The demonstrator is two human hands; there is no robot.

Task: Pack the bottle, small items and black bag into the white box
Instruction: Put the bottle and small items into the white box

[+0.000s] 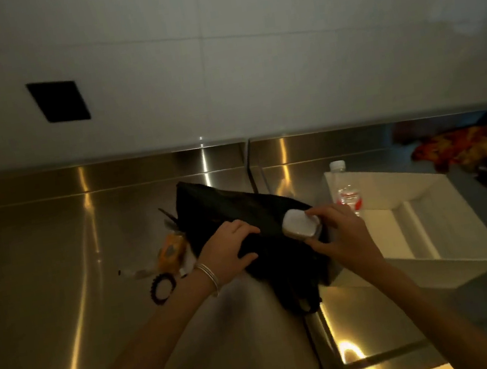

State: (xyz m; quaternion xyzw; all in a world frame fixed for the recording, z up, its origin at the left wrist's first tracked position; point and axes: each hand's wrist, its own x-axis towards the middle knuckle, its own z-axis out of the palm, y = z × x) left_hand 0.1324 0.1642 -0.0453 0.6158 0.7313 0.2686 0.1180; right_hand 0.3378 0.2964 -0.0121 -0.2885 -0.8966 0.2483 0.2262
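Steel worktop (57, 259), tiled wall behind. Bottle (348, 197) looks to be standing in the white box's (423, 273) far corner, so that part seems done. Black bag (224, 209) lies mid-worktop, outside the box. Left hand (226, 250) grips its fabric, fingers (242, 230) curled. Right hand (341, 233) pinches a small white item (300, 226) against the bag. Orange packet (171, 252) and black ring (163, 288) still loose left of the bag. Most packing left.

Black bag (234, 214), white box (438, 272), white small item (300, 223) too. Clear bottle (347, 192) with white cap, red label; orange packet (171, 252), dark beaded ring (162, 286), silver bangle (208, 276). Steel-silver counter (42, 261) streaked with yellow glints, wall (248, 57) pale grey-white tile.
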